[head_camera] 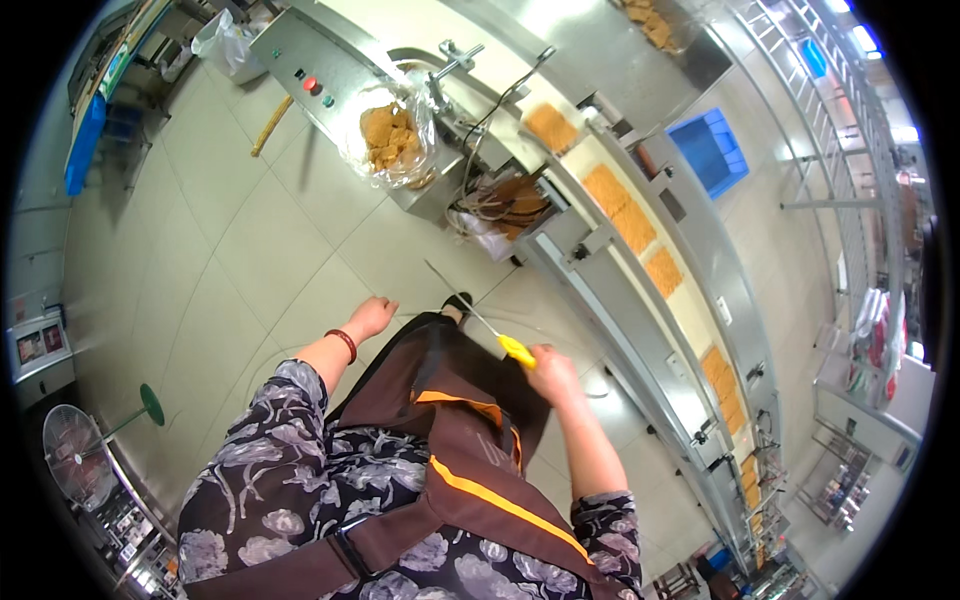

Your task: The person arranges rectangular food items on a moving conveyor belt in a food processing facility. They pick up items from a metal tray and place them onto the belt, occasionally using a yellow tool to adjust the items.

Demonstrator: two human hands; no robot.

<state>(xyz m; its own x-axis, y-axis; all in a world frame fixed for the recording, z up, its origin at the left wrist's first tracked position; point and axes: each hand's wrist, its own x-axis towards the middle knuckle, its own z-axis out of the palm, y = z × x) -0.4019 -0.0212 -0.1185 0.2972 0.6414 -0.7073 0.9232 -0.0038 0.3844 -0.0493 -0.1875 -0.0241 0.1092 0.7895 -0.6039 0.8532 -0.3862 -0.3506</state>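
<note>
My right hand [553, 373] is closed round the yellow handle of a thin, long-bladed tool [517, 351], maybe a knife or a scraper. Its blade points up and left over the floor. My left hand [373, 316], with a red bracelet at the wrist, hangs over the floor with fingers curled; whether it holds anything is not plain. To the right runs a conveyor belt [682, 315] that carries flat orange-brown slabs [617, 208]. Beyond my hands, a clear plastic bag [426, 127] holds broken brown pieces [390, 135] on the metal machine.
A control panel [292, 52] with a red button stands at the upper left of the bag. Cables [469, 195] hang below the machine. A blue crate [709, 154] lies beyond the conveyor. At the far left stand a fan [79, 457] and a yellow strip [271, 126] lies on the floor.
</note>
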